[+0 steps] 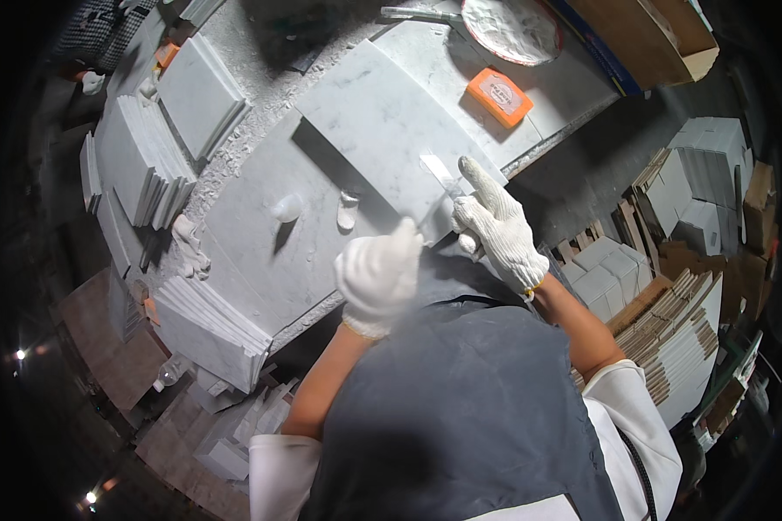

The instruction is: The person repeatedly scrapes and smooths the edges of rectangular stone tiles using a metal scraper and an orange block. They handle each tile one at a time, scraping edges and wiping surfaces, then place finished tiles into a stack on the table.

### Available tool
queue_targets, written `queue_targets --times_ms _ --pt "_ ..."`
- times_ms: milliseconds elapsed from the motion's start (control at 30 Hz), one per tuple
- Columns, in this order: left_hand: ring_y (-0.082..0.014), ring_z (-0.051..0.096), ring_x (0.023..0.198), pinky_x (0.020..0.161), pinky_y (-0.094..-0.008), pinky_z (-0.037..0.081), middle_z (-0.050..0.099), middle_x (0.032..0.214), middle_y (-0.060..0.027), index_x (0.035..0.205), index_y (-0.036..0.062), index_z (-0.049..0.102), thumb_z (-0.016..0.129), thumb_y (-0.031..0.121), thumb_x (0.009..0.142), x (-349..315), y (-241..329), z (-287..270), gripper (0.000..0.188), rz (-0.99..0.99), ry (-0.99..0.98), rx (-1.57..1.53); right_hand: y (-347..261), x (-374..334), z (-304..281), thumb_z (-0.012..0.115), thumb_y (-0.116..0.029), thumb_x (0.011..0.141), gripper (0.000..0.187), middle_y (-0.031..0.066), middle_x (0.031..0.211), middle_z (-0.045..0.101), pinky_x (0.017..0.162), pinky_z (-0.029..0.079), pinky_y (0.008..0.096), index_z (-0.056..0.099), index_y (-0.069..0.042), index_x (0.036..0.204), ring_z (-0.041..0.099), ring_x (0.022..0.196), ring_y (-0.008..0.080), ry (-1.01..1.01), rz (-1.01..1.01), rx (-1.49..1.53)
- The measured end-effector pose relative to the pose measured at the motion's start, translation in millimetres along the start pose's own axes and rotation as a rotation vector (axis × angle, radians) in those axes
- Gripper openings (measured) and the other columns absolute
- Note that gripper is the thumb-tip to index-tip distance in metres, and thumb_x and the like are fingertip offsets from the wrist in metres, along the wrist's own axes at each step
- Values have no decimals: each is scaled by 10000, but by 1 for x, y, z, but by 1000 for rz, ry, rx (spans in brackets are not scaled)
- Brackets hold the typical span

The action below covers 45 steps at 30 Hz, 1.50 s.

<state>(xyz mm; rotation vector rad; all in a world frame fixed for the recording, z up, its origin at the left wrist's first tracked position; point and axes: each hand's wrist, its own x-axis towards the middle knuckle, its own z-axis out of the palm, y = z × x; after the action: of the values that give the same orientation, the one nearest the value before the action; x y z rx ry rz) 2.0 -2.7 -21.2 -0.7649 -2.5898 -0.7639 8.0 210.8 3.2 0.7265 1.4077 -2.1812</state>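
A pale grey-veined marble slab [378, 113] lies raised on the worktable, its near corner close to my hands. My right hand [500, 230], in a white knitted glove, is at the slab's near right edge. Its lower fingers curl round what looks like a small putty knife [452, 185], while the index finger points away. White paste [432, 165] shows at the far end of the blade. My left hand [378, 278], gloved too, is just left of that corner; motion smears its fingers. Left of the slab are a rounded white object [287, 208] and a small white finger-shaped piece [347, 211].
An orange box [500, 95] and a round dish of white paste or powder [513, 30] sit beyond the slab. Stacked stone tiles [208, 330] line the table's left side. Packed slabs [669, 347] stand at right. A co-worker's gloved hand [93, 83] shows far left.
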Motion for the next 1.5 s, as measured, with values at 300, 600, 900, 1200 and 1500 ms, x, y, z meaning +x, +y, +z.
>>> queue_targets --times_ms 300,600,900,1200,1500 --pt "-250 559 605 568 -399 447 645 761 -30 1095 56 719 762 160 899 33 -7 5 226 60 3 210 -10 3 5 639 -148 1031 691 51 844 601 491 409 226 312 -17 1626 527 594 79 98 -42 22" --pt "-234 535 607 562 -400 442 610 743 -44 1088 67 729 734 123 905 58 -16 6 191 32 -43 209 -25 5 -10 589 -151 1049 667 22 808 539 494 388 212 292 6 1626 476 580 73 43 -4 185" --pt "-282 613 663 633 -420 488 715 861 -81 1065 77 721 754 179 920 83 -23 30 180 -74 -111 323 -35 2 -20 627 -124 1029 674 28 844 575 505 416 214 327 -20 1623 512 604 72 131 -36 125" --pt "-288 605 649 588 -429 480 688 838 -73 1060 93 723 722 201 935 88 -4 45 165 161 -297 242 -40 5 -46 592 -142 1054 687 -1 828 546 522 449 207 262 -39 1648 524 658 56 64 -46 189" --pt "-382 703 911 819 -443 545 735 988 -175 1063 74 717 651 288 992 195 -36 78 235 -227 -370 -22 -25 19 -90 403 -82 1115 341 -24 745 486 447 396 219 447 -81 1453 417 496 65 -319 152 1356"
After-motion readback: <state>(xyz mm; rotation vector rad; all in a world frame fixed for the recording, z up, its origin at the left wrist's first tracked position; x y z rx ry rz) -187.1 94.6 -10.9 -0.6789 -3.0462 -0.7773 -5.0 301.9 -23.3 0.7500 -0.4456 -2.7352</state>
